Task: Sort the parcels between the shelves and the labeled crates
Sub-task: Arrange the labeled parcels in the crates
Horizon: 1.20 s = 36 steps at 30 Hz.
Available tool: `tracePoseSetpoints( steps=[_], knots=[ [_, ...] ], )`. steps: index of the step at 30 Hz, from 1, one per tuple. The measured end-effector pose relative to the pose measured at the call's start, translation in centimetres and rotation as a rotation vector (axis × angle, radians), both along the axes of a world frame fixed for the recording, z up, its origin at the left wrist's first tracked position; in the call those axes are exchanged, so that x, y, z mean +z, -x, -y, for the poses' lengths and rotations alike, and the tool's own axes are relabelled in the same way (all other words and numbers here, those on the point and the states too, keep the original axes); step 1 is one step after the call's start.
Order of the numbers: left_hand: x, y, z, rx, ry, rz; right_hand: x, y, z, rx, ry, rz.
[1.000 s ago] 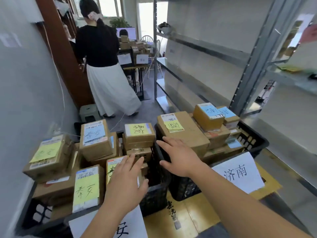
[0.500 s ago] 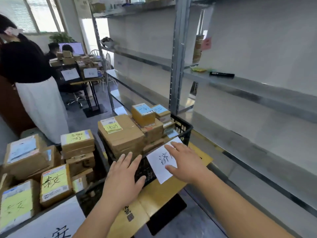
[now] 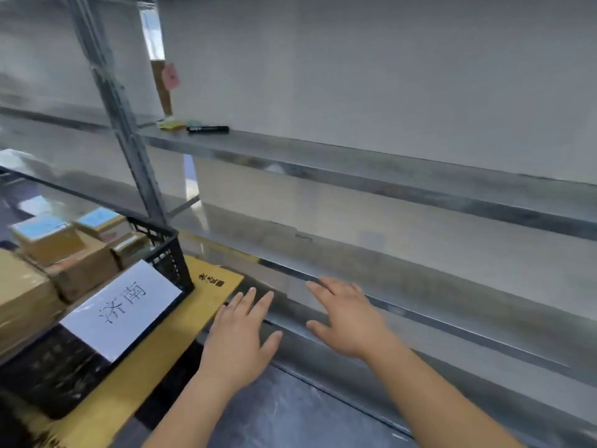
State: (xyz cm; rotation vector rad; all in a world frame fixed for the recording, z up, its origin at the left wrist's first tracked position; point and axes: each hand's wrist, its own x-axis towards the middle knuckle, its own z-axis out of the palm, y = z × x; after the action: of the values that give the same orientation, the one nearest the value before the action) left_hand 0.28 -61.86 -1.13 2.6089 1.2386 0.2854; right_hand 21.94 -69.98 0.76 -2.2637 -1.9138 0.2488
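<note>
Head view: black crate [image 3: 168, 253] sits at left on a yellow board [image 3: 206, 295], white label sheet [image 3: 121, 310] taped to its front, packed with cardboard parcels [image 3: 51, 240]; several carry blue stickers. The steel shelves take up the right: lower shelf [image 3: 403, 279] and middle shelf [image 3: 371, 176] show no parcels at all. Only loose bits on the middle shelf near the upright [image 3: 129, 147]: a black marker [image 3: 208, 128] and a yellow-green pad [image 3: 171, 124], touching or just beside each other. Progress, my read: early. The crate looks full, the visible shelves hold nothing sorted, so basically all shelf-side sorting is left; can't tell from here whether the crate's load already counts as sorted. Grip state: left hand [image 3: 240, 334] is flat, fingers straight and slightly spread, palm down, holding nothing, hovering past the board's right end near the lower shelf's front edge. Right hand [image 3: 349, 318] is the same: fingers extended, thumb out, empty, over the shelf's front lip; contact with the metal can't be confirmed, frame is motion-blurred. Neither hand is on a parcel. Nearest parcels are in the crate, off to the left of both hands, apart from them.
</note>
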Motion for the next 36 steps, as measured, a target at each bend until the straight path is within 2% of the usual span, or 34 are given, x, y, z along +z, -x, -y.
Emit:
tracePoseSetpoints(
  steps=[20,26,32,36],
  knots=[
    [-4.9,-39.8,10.2,-0.706,0.056,-0.138,-3.6,-29.2,21.1,-0.67,0.11,-0.031],
    [-5.8,-50.5,14.8,-0.927,0.052,-0.197,-4.7,-35.5,28.4,-0.903,0.117,-0.086],
    [-6.8,-58.0,21.3,-1.027,0.09,-0.225,-5.9,-41.7,36.6,-1.056,0.114,-0.159],
    [-7.6,-62.8,25.9,-1.021,0.091,-0.267,-7.7,-47.1,41.5,-1.096,0.11,-0.185]
  ],
)
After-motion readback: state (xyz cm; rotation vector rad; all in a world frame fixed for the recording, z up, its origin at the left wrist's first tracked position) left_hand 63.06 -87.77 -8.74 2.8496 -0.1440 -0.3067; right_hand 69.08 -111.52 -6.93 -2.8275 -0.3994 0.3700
